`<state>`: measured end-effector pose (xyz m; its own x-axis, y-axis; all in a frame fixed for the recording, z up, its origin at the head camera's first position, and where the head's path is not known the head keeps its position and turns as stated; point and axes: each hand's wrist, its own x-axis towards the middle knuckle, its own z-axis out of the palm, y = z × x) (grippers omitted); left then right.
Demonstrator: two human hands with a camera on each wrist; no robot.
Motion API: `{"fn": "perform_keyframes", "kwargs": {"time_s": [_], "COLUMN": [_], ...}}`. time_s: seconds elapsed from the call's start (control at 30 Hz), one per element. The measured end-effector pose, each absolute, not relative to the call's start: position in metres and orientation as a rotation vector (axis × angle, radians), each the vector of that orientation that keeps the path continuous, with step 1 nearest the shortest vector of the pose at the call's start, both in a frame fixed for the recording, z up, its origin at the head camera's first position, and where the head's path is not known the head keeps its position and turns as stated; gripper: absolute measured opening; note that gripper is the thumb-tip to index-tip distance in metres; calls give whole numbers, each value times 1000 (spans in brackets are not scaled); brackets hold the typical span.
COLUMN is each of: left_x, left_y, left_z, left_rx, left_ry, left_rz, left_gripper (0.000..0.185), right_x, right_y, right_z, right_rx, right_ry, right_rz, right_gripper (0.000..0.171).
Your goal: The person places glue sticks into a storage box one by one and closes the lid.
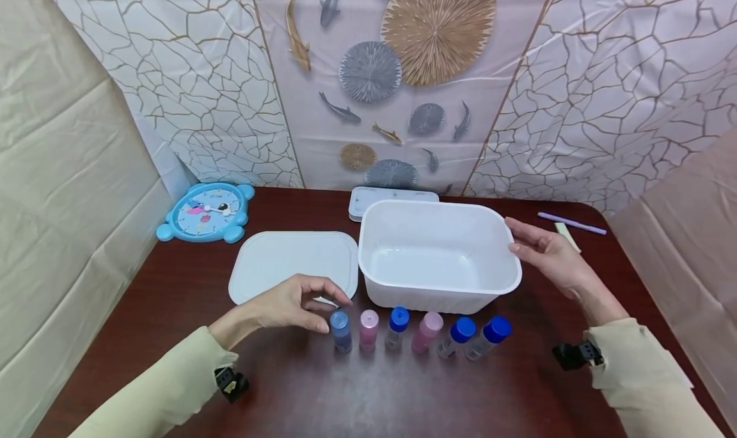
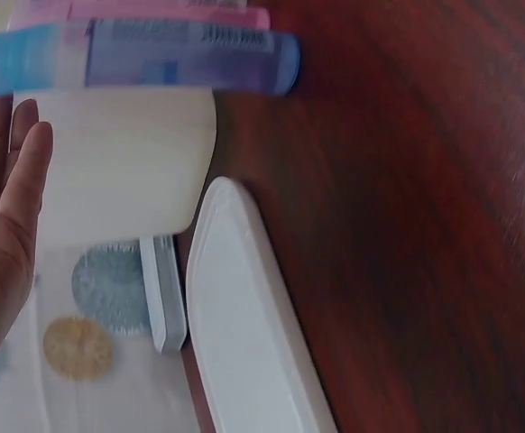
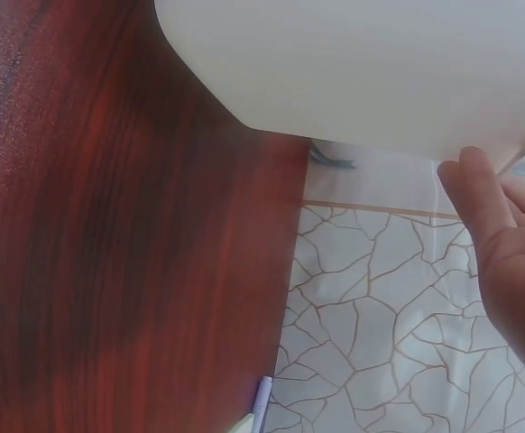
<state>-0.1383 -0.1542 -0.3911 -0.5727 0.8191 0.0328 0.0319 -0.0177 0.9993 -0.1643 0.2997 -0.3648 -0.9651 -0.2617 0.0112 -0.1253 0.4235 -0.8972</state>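
With the white tub pinched at its rim by the right hand, the blue bottle beside the left hand, held wide, could be toppled by an off-centre grasp.

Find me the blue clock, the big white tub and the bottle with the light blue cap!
Blue clock [image 1: 206, 213]: head view, on its dial.
White tub [image 1: 414, 299]: head view, on its front outer wall.
Light-blue-capped bottle [image 1: 342, 338]: head view, on its body.

Head view: bright, even light; soft sheen on table, near middle; small glints inside white tub. Wrist views dimmer, hazy; label print on blue bottle blurred.
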Motion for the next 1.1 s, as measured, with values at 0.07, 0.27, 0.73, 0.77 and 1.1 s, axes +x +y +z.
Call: {"fn": "perform_keyframes", "kwargs": {"time_s": [0.07,0.27,0.73,0.77,1.1], "left_x": [-134,-128,-161,-167,-218], "left_y": [-150,-141,-153,-153,-100], "left_z": [-393,-400,-331,-320,-255], "left_rx": [884,880,954,964,744], "left_ry": [1664,1711,1890,1927,2055], "left_rz": [1632,1607,1537,1531,1642], "left_gripper": [47,37,37,37,38], "right_x": [-164,-165,-165,-165,-163], "right_y": [300,300,300,300,299], "right_z": [-365,-363,-361,-361,-364], "right_rx": [-349,-345,-322,-316,-327], "right_ry": [2531,2530,2537,2537,2509], "right_rz": [-1595,-1610,-1607,-1607,-1633], "right_gripper": [57,57,57,57,57]}}
